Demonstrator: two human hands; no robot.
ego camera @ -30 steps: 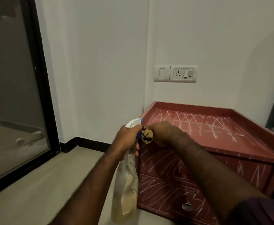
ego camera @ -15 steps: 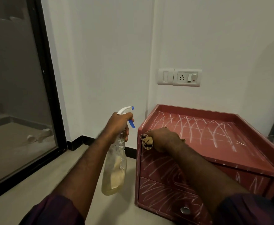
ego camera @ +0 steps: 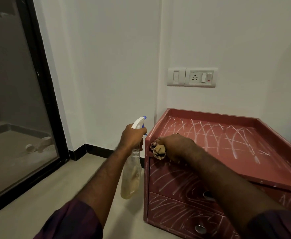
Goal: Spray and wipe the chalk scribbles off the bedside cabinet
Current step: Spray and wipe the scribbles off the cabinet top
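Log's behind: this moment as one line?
left hand: grips spray bottle | right hand: holds cloth against cabinet top front corner | chalk scribbles: cover top and front

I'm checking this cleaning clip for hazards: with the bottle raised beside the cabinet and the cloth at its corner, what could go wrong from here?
1. The spray bottle in the left hand is raised near the wall; stray mist might reach the socket above the cabinet.
2. The cloth in the right hand is bunched small, so it may smear the chalk scribbles rather than lift them.
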